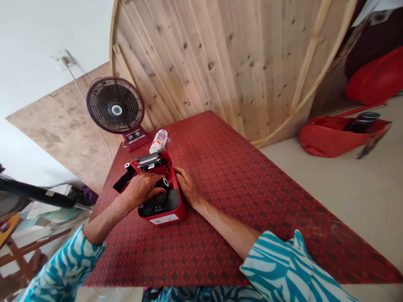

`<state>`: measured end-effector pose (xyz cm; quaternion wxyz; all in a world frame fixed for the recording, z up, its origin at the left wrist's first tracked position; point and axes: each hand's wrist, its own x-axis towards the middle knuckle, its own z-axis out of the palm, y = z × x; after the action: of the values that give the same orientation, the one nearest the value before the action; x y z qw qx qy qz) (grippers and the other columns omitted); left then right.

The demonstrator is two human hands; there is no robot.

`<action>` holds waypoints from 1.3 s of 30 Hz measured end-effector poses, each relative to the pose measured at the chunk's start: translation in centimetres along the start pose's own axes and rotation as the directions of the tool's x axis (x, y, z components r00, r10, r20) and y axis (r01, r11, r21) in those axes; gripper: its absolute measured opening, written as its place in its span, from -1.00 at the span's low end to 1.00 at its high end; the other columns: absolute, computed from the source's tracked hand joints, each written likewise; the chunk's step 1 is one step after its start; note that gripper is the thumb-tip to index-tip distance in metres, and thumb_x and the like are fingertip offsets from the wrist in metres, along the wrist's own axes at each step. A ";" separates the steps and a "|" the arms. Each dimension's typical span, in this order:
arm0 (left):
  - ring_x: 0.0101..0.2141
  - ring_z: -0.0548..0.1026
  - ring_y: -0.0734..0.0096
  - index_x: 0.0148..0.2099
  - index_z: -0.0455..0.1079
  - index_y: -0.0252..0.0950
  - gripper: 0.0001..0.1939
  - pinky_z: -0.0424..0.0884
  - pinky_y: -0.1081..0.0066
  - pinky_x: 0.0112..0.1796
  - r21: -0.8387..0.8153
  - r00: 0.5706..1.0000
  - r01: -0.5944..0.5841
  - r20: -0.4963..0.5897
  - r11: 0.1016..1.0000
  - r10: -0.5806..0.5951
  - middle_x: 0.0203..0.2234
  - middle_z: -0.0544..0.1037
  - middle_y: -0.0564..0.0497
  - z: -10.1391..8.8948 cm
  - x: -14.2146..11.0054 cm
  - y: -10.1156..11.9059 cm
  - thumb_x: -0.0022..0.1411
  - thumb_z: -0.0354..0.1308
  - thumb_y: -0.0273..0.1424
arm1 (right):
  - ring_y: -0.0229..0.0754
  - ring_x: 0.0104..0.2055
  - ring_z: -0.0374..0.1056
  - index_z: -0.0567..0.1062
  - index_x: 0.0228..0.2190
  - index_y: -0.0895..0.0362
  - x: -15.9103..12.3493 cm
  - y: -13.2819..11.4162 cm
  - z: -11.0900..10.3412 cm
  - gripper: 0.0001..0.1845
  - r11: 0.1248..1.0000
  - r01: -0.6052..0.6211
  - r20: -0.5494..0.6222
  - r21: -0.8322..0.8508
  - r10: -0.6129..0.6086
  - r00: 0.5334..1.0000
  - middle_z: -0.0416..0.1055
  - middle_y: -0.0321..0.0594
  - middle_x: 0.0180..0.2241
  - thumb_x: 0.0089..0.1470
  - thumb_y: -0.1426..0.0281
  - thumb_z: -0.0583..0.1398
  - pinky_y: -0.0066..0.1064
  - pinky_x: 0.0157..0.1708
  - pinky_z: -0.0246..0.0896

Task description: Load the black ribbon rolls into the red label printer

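A red and black label printer [181,209] stands on the table with its lid [150,161] raised at the far side. My left hand [143,188] reaches into it from the left. Its thumb and fingers close round a black roll with a white core [166,182], and the hand hides part of that roll. Against the printer's right wall rests my right hand [188,185], its fingertips gripping the side. To the left of the printer lies a black ribbon strip [121,182], close to a small white-cored roll end [126,165].
A clear plastic bottle [159,140] lies just behind the printer. Farther back is a table fan [116,107]. The table [245,188] has a red patterned cover, and a round wooden board [220,63] leans behind it. On the floor sits a red bag [330,136].
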<state>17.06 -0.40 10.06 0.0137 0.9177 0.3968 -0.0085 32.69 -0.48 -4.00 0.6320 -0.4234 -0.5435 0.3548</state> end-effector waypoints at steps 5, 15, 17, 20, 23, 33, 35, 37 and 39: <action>-0.10 0.53 0.04 -0.10 0.49 -0.22 -0.78 0.44 0.21 -0.15 0.168 0.978 0.040 0.196 0.985 -0.073 -0.17 0.59 -0.14 0.2 2.0 0.7 0.18 0.20 -0.36 | -0.15 0.06 0.27 0.41 -0.03 0.02 0.0 0.0 0.1 -0.61 1.000 0.008 -0.007 -0.007 -0.008 1.000 0.42 -0.20 -0.04 0.16 0.33 -0.04 -0.19 0.15 0.10; -0.06 0.51 0.19 -0.02 0.46 -0.24 -0.72 0.39 0.28 -0.05 -0.156 0.995 -0.041 0.082 0.987 0.055 -0.08 0.57 -0.09 -0.1 0.6 -0.4 0.31 0.03 -0.31 | -0.16 0.07 0.27 0.40 -0.02 0.02 -0.1 -0.2 -0.2 -0.60 1.000 -0.007 0.022 -0.003 0.007 1.000 0.41 -0.19 -0.02 0.17 0.32 -0.04 -0.20 0.16 0.09; -0.10 0.53 0.28 0.01 0.44 -0.24 -0.68 0.40 0.34 -0.06 -0.255 0.999 -0.022 -0.047 0.967 0.010 -0.09 0.57 -0.07 -0.7 -1.8 -0.1 0.35 -0.04 -0.27 | -0.16 0.07 0.27 0.40 -0.02 0.03 -0.1 -0.2 -0.2 -0.61 1.000 -0.004 0.016 -0.007 0.004 1.000 0.41 -0.18 -0.02 0.17 0.32 -0.04 -0.19 0.16 0.10; -0.16 0.55 0.31 0.00 0.44 -0.27 -0.66 0.44 0.37 -0.11 -0.326 0.988 -0.030 -0.156 0.945 -0.022 -0.16 0.59 -0.07 -0.8 -4.9 0.4 0.31 0.04 -0.20 | -0.16 0.07 0.27 0.41 -0.02 0.04 -0.2 -0.2 -0.3 -0.60 1.000 -0.008 0.016 -0.004 0.008 1.000 0.41 -0.17 -0.01 0.17 0.32 -0.04 -0.20 0.16 0.10; -0.16 0.53 0.31 -0.05 0.44 -0.27 -0.72 0.44 0.35 -0.12 -0.319 0.967 -0.088 -0.254 0.944 0.004 -0.20 0.58 -0.09 0.3 -6.0 0.8 0.27 0.12 -0.24 | -0.15 0.07 0.27 0.41 -0.03 0.03 -0.3 -0.2 -0.4 -0.61 1.000 -0.022 0.011 0.004 0.021 1.000 0.41 -0.18 -0.01 0.17 0.30 -0.03 -0.20 0.15 0.10; -0.27 0.50 0.41 -0.18 0.42 -0.27 -0.89 0.33 0.35 -0.19 -0.081 0.864 -0.243 -0.470 0.967 0.178 -0.31 0.57 -0.01 1.7 -5.9 2.7 0.32 0.06 -0.45 | -0.15 0.05 0.30 0.44 -0.06 0.02 -0.3 0.1 -0.6 -0.63 1.000 -0.016 0.006 0.020 0.016 1.000 0.43 -0.21 -0.02 0.14 0.29 0.00 -0.20 0.13 0.13; -0.26 0.49 0.39 -0.16 0.41 -0.27 -0.90 0.32 0.31 -0.15 -0.061 0.857 -0.256 -0.477 0.965 0.197 -0.28 0.57 -0.01 2.0 -6.7 3.2 0.30 0.08 -0.47 | -0.16 0.06 0.30 0.44 -0.06 0.01 -0.3 0.2 -0.5 -0.63 0.999 -0.020 -0.001 0.030 0.020 1.000 0.44 -0.23 -0.02 0.14 0.29 0.01 -0.21 0.13 0.13; -0.26 0.48 0.39 -0.16 0.41 -0.27 -0.89 0.31 0.29 -0.12 -0.053 0.853 -0.256 -0.483 0.965 0.199 -0.26 0.57 -0.02 2.3 -7.3 3.7 0.28 0.11 -0.49 | -0.16 0.07 0.30 0.45 -0.07 0.01 -0.4 0.2 -0.6 -0.63 0.999 -0.027 -0.008 0.038 0.027 1.000 0.44 -0.23 -0.02 0.14 0.28 0.02 -0.21 0.14 0.12; -0.27 0.47 0.38 -0.16 0.41 -0.28 -0.89 0.30 0.27 -0.11 -0.058 0.848 -0.252 -0.495 0.966 0.192 -0.27 0.56 -0.02 2.6 -7.5 4.0 0.26 0.12 -0.50 | -0.15 0.07 0.30 0.45 -0.07 0.02 -0.3 0.2 -0.7 -0.63 0.998 -0.040 -0.007 0.050 0.040 0.999 0.44 -0.22 -0.02 0.13 0.27 0.02 -0.20 0.14 0.12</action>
<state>14.82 -8.71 7.70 -0.0299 0.9275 0.2785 0.2474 33.28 -0.81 -4.36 0.6371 -0.4198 -0.5235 0.3792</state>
